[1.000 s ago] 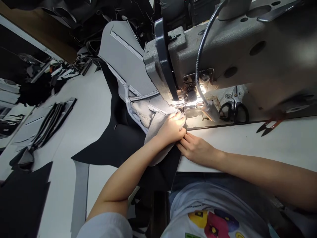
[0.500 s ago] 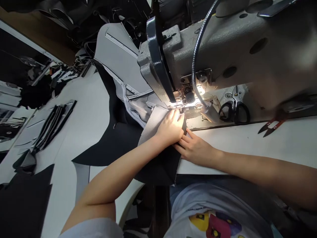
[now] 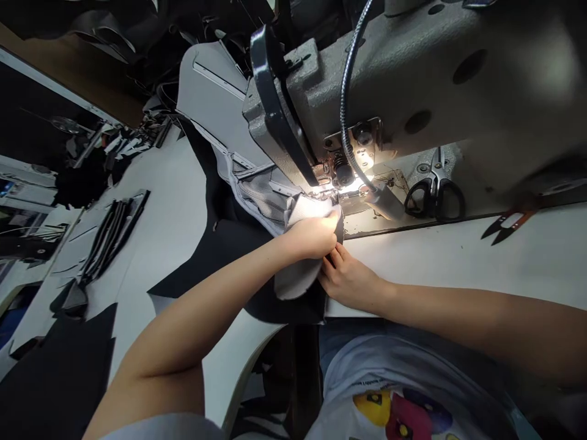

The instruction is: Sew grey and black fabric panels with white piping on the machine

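A grey sewing machine (image 3: 403, 79) has its lit needle area just beyond my hands. My left hand (image 3: 312, 237) is closed on the edge of a light grey fabric piece (image 3: 297, 280), whose lower part folds down below my wrist. Close beside it, my right hand (image 3: 351, 280) pinches the edge of the black fabric (image 3: 241, 244) with bent fingers; its fingertips are partly hidden. The black fabric lies under the grey piece. A sewn grey panel with a zipper-like strip (image 3: 220, 85) extends back to the left of the machine head.
Black-handled scissors (image 3: 435, 189) lie on the machine bed. Thread snips (image 3: 509, 225) rest to the right on the white table (image 3: 413, 256). A metal flexible lamp neck (image 3: 347, 91) bends down near the needle. Stacked dark strips (image 3: 107, 238) and black fabric pieces (image 3: 59, 366) lie at left.
My left hand has gone from lying flat on the grey fabric to gripping its edge, and the fabric is now folded and bunched. My right hand stays at the edge. The view has shifted slightly.
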Available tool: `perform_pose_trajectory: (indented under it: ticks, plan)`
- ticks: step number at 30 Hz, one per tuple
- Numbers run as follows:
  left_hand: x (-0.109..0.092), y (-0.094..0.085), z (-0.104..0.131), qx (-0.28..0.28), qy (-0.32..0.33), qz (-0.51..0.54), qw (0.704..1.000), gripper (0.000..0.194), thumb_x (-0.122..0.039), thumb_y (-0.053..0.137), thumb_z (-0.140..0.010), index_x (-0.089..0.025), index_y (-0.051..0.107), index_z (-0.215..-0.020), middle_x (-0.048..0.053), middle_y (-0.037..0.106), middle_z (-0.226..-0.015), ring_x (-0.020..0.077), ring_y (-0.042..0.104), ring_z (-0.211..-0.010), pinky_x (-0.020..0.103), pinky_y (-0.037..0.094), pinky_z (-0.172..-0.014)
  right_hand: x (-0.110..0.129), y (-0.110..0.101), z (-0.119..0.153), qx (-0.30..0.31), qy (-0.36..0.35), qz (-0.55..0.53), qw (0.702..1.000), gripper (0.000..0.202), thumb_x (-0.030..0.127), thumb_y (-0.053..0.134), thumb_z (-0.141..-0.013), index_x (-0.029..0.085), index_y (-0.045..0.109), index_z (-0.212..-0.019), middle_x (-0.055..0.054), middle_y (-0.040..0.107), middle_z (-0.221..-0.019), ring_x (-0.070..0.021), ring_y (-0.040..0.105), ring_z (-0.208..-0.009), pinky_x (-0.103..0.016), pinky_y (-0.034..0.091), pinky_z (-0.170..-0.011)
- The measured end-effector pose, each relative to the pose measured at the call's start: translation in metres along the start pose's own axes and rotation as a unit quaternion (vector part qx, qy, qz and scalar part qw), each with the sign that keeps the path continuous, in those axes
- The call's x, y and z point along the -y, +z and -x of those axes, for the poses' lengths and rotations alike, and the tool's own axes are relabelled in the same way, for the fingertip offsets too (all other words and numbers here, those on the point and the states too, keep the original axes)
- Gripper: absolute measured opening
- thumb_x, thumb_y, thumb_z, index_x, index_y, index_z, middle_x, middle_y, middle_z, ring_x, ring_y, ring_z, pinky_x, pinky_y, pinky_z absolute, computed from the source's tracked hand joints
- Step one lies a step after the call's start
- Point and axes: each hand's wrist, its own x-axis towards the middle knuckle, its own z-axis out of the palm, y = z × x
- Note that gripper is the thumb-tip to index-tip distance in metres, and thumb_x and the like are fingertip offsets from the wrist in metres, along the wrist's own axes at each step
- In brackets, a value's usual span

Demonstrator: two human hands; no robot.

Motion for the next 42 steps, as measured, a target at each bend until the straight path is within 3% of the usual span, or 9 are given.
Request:
perform_pose_trajectory:
  ticks: [2,5,8,10,12,17,24,35,42]
  plan:
    - [0.0,0.004,-0.006,0.04,0.046,-0.033,0.998,0.026,-0.011,0.047,-0.08,-0.008,0.072,-0.087,0.022,0.054,-0.136,0.024,0.067,-0.08,0.034,0.053,-0.077,0.002,-0.002,-0.001,0.015,-0.007,-0.013,1.0,0.03,0.013,0.048,-0.091,0.002,0.07,-0.108,-0.028,0.068,-0.106,-0.036,0.067,-0.096,-0.061,0.049,-0.09]
    - [-0.002,0.014,-0.01,-0.012,0.021,0.033,0.999,0.04,-0.012,0.046,-0.079,-0.007,0.068,-0.112,0.021,0.062,-0.126,0.0254,0.068,-0.086,0.034,0.052,-0.083,0.006,-0.004,-0.002,0.025,-0.03,-0.027,0.999,0.03,0.011,0.05,-0.088,0.004,0.069,-0.11,-0.024,0.071,-0.099,-0.0352,0.067,-0.092,-0.064,0.046,-0.092]
    - [-0.006,0.022,-0.005,-0.029,-0.058,0.113,0.991,0.072,-0.014,0.046,-0.08,-0.004,0.031,-0.149,0.014,0.072,-0.097,0.0238,0.069,-0.072,0.033,0.053,-0.079,0.008,-0.005,-0.001,0.029,-0.047,-0.051,0.997,0.032,0.019,0.051,-0.092,0.007,0.065,-0.118,-0.019,0.073,-0.093,-0.0328,0.068,-0.087,-0.058,0.049,-0.088]
    - [-0.009,0.022,0.0,0.02,-0.083,0.124,0.989,0.083,-0.016,0.046,-0.08,-0.002,0.011,-0.154,0.009,0.072,-0.082,0.0251,0.068,-0.066,0.034,0.053,-0.073,0.01,-0.004,0.0,0.029,-0.043,-0.062,0.997,0.042,0.036,0.052,-0.095,0.008,0.061,-0.124,-0.019,0.072,-0.095,-0.0327,0.068,-0.087,-0.055,0.051,-0.086]
    - [-0.011,0.019,0.004,0.048,-0.086,0.117,0.988,0.085,-0.018,0.046,-0.081,-0.002,0.008,-0.155,0.009,0.072,-0.078,0.0264,0.068,-0.067,0.034,0.052,-0.066,0.012,-0.003,0.002,0.015,-0.037,-0.053,0.998,0.051,0.042,0.05,-0.096,0.008,0.054,-0.134,-0.02,0.071,-0.101,-0.0328,0.069,-0.09,-0.055,0.051,-0.087]
    - [-0.009,0.017,0.016,0.057,-0.074,0.09,0.992,0.08,-0.018,0.046,-0.082,-0.002,0.014,-0.154,0.011,0.072,-0.078,0.0267,0.069,-0.066,0.032,0.051,-0.063,0.026,0.0,0.005,-0.023,-0.024,0.009,0.999,0.041,0.012,0.043,-0.091,-0.002,0.059,-0.126,-0.025,0.071,-0.097,-0.0319,0.07,-0.09,-0.052,0.053,-0.086]
    - [-0.012,0.024,0.026,0.048,-0.083,0.095,0.991,0.073,-0.015,0.045,-0.084,-0.007,0.024,-0.153,0.011,0.073,-0.083,0.0266,0.071,-0.073,0.031,0.052,-0.065,0.019,-0.005,0.009,-0.019,-0.015,0.058,0.998,0.035,0.006,0.046,-0.085,-0.011,0.065,-0.11,-0.033,0.068,-0.103,-0.0337,0.07,-0.095,-0.044,0.057,-0.078]
    - [-0.012,0.029,-0.006,-0.089,-0.118,0.036,0.988,0.052,-0.012,0.043,-0.091,-0.008,0.043,-0.143,0.011,0.072,-0.097,0.0254,0.069,-0.09,0.03,0.052,-0.073,-0.028,-0.013,0.004,0.037,-0.027,0.124,0.991,0.037,-0.004,0.039,-0.083,-0.003,0.069,-0.103,-0.022,0.071,-0.095,-0.0253,0.068,-0.086,-0.038,0.056,-0.084]
    - [0.0,0.047,-0.028,-0.171,-0.04,0.068,0.982,0.032,-0.014,0.037,-0.098,-0.009,0.064,-0.115,0.011,0.069,-0.105,0.0215,0.064,-0.095,0.031,0.05,-0.088,-0.042,-0.003,0.002,0.02,0.022,0.133,0.991,0.039,-0.004,0.037,-0.085,-0.01,0.064,-0.112,-0.027,0.068,-0.107,-0.0279,0.067,-0.099,-0.039,0.054,-0.091]
